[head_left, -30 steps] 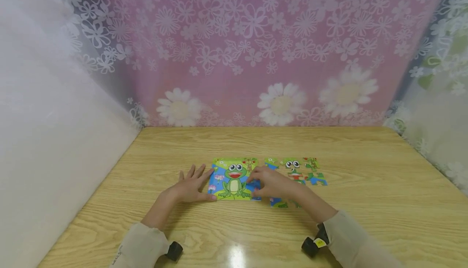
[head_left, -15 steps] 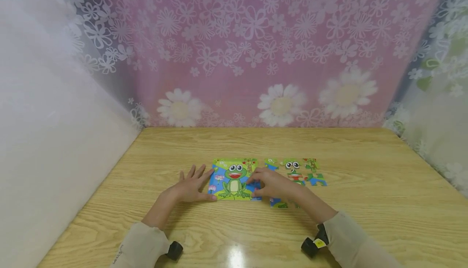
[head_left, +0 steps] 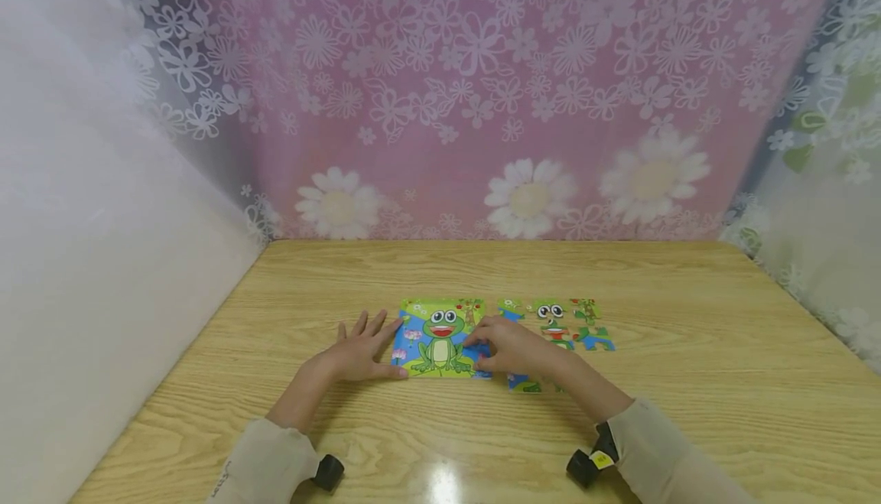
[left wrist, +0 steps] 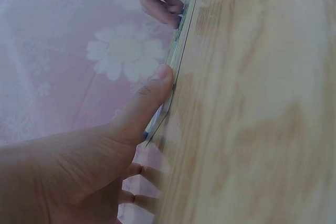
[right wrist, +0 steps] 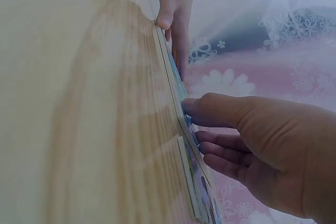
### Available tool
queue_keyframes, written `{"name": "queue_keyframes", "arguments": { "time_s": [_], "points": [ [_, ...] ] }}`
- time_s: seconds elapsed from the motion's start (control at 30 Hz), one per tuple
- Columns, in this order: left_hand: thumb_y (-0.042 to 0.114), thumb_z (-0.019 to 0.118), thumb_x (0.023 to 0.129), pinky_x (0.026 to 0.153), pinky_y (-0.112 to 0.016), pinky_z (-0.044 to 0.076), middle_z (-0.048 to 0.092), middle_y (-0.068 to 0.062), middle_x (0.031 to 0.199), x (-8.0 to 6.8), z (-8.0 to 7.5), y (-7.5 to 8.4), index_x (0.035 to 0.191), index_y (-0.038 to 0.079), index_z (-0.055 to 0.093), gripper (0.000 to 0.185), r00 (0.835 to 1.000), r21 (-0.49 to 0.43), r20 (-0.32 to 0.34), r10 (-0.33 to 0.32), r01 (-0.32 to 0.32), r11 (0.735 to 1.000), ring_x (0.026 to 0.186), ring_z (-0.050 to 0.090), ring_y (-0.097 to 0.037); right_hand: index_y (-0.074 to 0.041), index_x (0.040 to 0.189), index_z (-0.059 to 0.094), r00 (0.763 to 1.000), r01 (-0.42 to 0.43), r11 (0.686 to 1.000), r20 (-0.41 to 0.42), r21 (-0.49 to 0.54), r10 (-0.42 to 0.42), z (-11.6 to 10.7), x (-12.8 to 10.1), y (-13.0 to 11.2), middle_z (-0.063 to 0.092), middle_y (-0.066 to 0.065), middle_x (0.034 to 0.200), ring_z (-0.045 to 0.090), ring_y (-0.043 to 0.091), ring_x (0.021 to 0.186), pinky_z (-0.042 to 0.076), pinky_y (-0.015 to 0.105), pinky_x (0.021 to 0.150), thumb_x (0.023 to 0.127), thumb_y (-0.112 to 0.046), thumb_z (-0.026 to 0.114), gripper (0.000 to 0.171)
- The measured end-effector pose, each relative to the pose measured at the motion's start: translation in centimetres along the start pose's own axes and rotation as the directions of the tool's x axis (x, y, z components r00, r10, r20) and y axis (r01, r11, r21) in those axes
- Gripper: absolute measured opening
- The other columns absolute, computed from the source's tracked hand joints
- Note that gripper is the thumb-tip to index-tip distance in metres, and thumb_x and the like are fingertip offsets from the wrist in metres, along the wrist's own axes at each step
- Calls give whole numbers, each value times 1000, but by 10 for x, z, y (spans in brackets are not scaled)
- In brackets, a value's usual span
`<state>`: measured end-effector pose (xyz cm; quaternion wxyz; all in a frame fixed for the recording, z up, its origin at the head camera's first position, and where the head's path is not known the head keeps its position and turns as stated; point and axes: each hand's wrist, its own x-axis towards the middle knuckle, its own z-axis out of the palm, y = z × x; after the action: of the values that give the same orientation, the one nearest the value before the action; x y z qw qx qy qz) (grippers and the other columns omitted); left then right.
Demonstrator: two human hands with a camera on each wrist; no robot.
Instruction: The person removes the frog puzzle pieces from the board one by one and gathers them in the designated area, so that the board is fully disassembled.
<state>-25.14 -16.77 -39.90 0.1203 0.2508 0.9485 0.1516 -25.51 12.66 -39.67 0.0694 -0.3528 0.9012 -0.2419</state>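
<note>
A frog picture board lies flat on the table in the head view. My left hand rests at its left side with fingers spread; the thumb touches the lower left corner. From the right, my right hand reaches over the board's right part, thumb and bent fingertips resting on it a little apart. Several jigsaw pieces of a matching frog picture lie to the right, among them the eyes piece, a tree piece and a blue-green piece. My right hand and forearm hide some of them.
The pieces lie loosely with gaps between them on a wood-grain table. A pink floral curtain hangs behind the table's far edge. White sheeting stands on the left side, and a pale floral sheet on the right.
</note>
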Motion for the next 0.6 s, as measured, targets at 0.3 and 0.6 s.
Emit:
{"name": "queue_keyframes", "arguments": {
  "time_s": [0.3,0.6],
  "points": [
    [59,58,81,95,-67,-6,5,-20,150,-1,0,2,149,15,16,91,1000,-4,2,1,-1,1000,133,-5,-44,-11,111,65,999,4,1000,-49,-29,-5,-7,-4,-4,52,0,108,52,15,89,46,29,73,83,-25,69,31],
    [60,57,81,95,-69,-4,6,-20,150,0,1,-2,149,15,16,91,1000,7,-15,12,-12,1000,133,-3,-45,-8,114,64,992,73,997,-96,-28,-75,-29,-21,-1,53,0,109,54,20,90,47,32,71,84,-18,67,31]
  ]
}}
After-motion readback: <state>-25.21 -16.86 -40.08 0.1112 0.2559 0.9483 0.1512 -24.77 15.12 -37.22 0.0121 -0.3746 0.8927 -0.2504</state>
